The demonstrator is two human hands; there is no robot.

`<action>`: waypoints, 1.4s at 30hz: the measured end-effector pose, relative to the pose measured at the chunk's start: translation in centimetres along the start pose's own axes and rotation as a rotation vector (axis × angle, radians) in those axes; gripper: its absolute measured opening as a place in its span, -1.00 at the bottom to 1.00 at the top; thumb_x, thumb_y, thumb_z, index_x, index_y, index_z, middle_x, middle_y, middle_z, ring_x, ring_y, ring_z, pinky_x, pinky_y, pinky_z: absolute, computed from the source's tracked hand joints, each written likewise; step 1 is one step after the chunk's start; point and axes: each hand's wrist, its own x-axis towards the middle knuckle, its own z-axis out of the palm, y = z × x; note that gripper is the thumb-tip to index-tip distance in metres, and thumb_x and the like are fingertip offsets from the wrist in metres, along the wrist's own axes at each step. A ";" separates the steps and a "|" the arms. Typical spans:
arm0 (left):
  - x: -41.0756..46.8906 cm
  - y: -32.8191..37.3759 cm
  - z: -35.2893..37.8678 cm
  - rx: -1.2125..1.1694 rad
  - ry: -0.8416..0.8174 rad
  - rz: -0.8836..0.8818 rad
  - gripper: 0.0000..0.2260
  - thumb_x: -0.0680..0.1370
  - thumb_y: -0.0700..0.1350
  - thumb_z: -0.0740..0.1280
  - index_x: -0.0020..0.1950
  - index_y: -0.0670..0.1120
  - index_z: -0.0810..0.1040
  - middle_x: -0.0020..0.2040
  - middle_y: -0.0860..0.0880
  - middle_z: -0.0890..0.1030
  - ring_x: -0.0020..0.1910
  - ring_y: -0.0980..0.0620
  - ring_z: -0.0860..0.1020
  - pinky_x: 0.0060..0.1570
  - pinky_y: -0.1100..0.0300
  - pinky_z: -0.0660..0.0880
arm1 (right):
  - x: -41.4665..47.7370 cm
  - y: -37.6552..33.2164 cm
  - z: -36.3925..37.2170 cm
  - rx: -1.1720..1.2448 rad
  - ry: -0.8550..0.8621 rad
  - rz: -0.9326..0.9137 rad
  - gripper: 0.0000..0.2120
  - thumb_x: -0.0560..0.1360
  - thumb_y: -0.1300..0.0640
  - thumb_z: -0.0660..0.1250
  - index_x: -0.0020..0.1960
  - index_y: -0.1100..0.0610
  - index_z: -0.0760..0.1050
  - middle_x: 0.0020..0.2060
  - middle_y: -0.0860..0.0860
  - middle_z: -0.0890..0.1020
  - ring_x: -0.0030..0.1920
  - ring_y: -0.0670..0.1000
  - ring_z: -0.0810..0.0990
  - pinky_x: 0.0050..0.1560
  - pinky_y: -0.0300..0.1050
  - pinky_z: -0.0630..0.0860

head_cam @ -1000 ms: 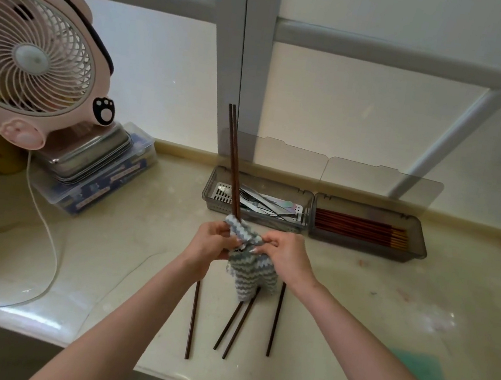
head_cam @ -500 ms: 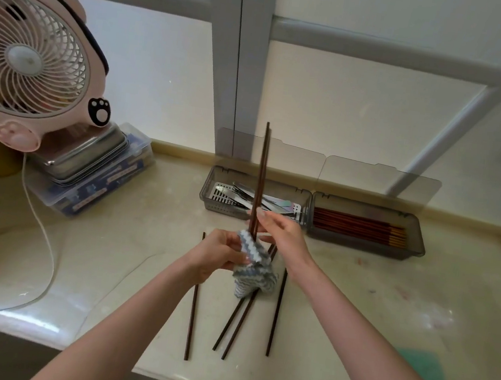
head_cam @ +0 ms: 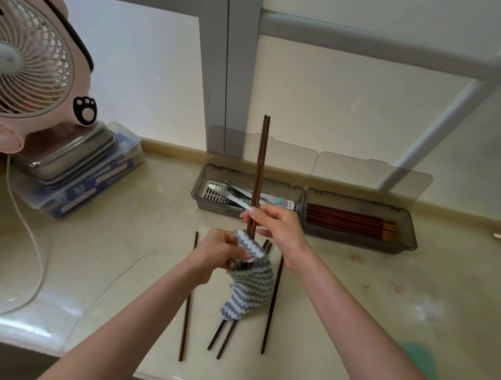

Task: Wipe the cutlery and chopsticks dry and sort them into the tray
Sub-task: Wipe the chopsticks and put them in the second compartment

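My right hand pinches a pair of dark brown chopsticks that stand upright above the counter. Their lower ends go into a grey-and-white striped cloth, which my left hand grips at its top. Several more dark chopsticks lie loose on the counter under my hands. Behind them stands a smoky plastic tray with two compartments: the left holds metal cutlery, the right holds brown chopsticks.
A pink fan stands at the left on a metal tray and a clear storage box; its white cord loops over the counter. A frosted window with grey frame backs the counter. The counter's front edge runs below my forearms.
My right hand slid from the cloth up onto the chopstick pair. The pair swung from leaning left to upright and shifted right. The cloth now hangs from my left hand alone.
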 end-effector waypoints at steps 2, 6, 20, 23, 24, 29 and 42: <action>0.4 0.3 0.1 -0.031 0.007 0.010 -0.88 0.47 -0.35 0.33 -0.22 -0.18 0.57 -0.30 -0.03 0.62 -0.33 0.06 0.58 -0.31 0.23 0.51 | 0.0 -0.3 -0.1 -0.040 0.006 -0.013 -0.84 0.51 0.08 0.35 -0.07 0.16 0.64 -0.17 -0.06 0.69 -0.12 -0.19 0.62 0.05 -0.18 0.48; 1.1 1.1 0.3 -0.141 0.027 0.017 -0.89 0.47 -0.38 0.30 -0.19 -0.22 0.56 -0.36 -0.02 0.63 -0.41 0.11 0.60 -0.39 0.28 0.53 | 0.0 0.3 0.1 -0.145 0.029 -0.015 -0.82 0.48 0.03 0.38 -0.08 0.13 0.65 -0.16 0.06 0.67 -0.18 -0.10 0.59 -0.11 -0.23 0.45; 2.5 0.7 -0.1 -0.575 0.246 0.034 -0.87 0.52 -0.37 0.24 -0.19 -0.24 0.53 -0.44 -0.01 0.62 -0.47 0.12 0.58 -0.45 0.32 0.53 | -1.5 2.6 0.9 -0.319 0.033 -0.046 -0.70 0.56 0.00 0.27 -0.25 0.15 0.55 -0.48 0.02 0.58 -0.54 -0.13 0.44 -0.37 -0.22 0.40; 2.5 0.6 -0.1 -0.575 0.254 0.025 -0.87 0.50 -0.39 0.25 -0.20 -0.25 0.53 -0.44 -0.01 0.63 -0.47 0.12 0.59 -0.45 0.31 0.53 | -1.6 2.8 0.4 -0.325 -0.031 -0.058 -0.71 0.58 0.09 0.25 -0.31 0.09 0.51 -0.50 -0.01 0.53 -0.54 -0.16 0.42 -0.43 -0.34 0.34; 2.7 0.7 -0.3 -0.584 0.262 0.019 -0.88 0.50 -0.39 0.25 -0.20 -0.25 0.52 -0.43 -0.02 0.62 -0.45 0.10 0.59 -0.45 0.31 0.53 | -1.6 2.9 0.1 -0.332 -0.046 -0.059 -0.71 0.58 0.11 0.25 -0.31 0.09 0.51 -0.50 -0.02 0.52 -0.53 -0.16 0.43 -0.43 -0.34 0.35; 4.2 1.6 -2.1 -0.701 0.329 -0.025 -0.88 0.49 -0.41 0.24 -0.18 -0.23 0.48 -0.41 -0.04 0.60 -0.41 0.07 0.57 -0.46 0.31 0.53 | -1.9 2.8 -2.5 -0.362 -0.096 -0.082 -0.71 0.58 0.12 0.24 -0.30 0.12 0.52 -0.50 -0.04 0.50 -0.47 -0.10 0.43 -0.35 -0.26 0.39; 6.7 1.3 -5.5 -0.863 0.495 0.039 -0.91 0.51 -0.34 0.27 -0.09 -0.17 0.49 -0.19 -0.06 0.59 -0.37 0.13 0.60 -0.42 0.32 0.54 | -3.1 5.7 -15.4 -0.715 0.063 -0.010 -0.73 0.56 0.05 0.25 -0.32 0.00 0.49 -0.47 -0.04 0.50 -0.41 -0.06 0.44 -0.30 -0.13 0.37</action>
